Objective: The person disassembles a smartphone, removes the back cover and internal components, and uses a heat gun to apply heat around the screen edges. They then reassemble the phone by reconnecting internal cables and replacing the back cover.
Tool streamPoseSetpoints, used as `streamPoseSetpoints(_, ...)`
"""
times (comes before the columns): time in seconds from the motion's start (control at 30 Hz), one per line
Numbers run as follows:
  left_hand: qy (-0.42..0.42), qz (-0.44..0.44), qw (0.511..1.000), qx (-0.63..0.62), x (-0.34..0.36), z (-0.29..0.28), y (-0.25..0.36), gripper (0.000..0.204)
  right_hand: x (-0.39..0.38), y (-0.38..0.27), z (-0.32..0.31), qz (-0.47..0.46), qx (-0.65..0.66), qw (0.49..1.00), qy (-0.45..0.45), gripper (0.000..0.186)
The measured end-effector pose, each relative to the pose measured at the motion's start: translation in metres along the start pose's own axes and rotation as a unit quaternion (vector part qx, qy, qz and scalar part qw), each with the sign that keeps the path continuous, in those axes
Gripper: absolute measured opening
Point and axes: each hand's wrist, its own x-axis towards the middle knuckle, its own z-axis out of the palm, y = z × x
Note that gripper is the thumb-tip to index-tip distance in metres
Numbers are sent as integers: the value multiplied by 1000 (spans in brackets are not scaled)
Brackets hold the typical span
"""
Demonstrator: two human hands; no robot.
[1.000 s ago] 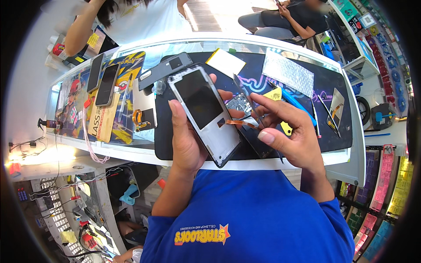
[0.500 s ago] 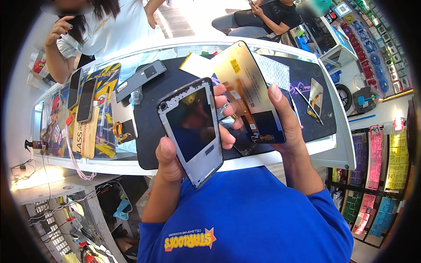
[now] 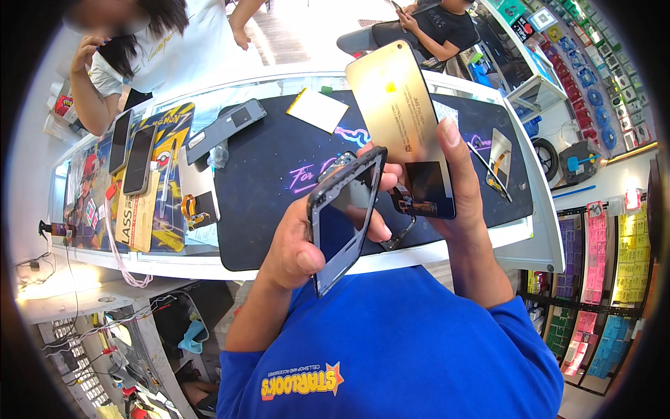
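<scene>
My left hand (image 3: 289,248) grips a phone frame (image 3: 338,269) with a dark rim and a grey lower panel. The frame is tilted steeply, so it shows narrow. Some left fingertips stick out past its right side, close to the screen's lower end; whether they touch it I cannot tell. In my right hand (image 3: 464,185) is a phone screen assembly (image 3: 391,105), its gold back facing me and a black section at its lower end. My right thumb lies along its right edge; the other right fingers are hidden behind it.
On the black mat (image 3: 265,209) lie a white battery (image 3: 317,110), a grey phone back cover (image 3: 227,129), and a thin pointed tool (image 3: 488,171) beside a gold-backed part (image 3: 499,157). Two phones (image 3: 139,160) rest at the left. One person stands across the counter; another sits farther back.
The phone frame has moved right and turned more edge-on. The screen assembly has risen slightly, and the orange ribbon cable no longer lies across its gold back. The battery is now fully exposed.
</scene>
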Motion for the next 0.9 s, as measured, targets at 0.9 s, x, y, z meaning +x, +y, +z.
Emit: streamPoseSetpoints(0.9, -54, 4, 991, 123, 5, -5, -2, 107, 10, 6, -3, -41, 39, 996, 69, 89)
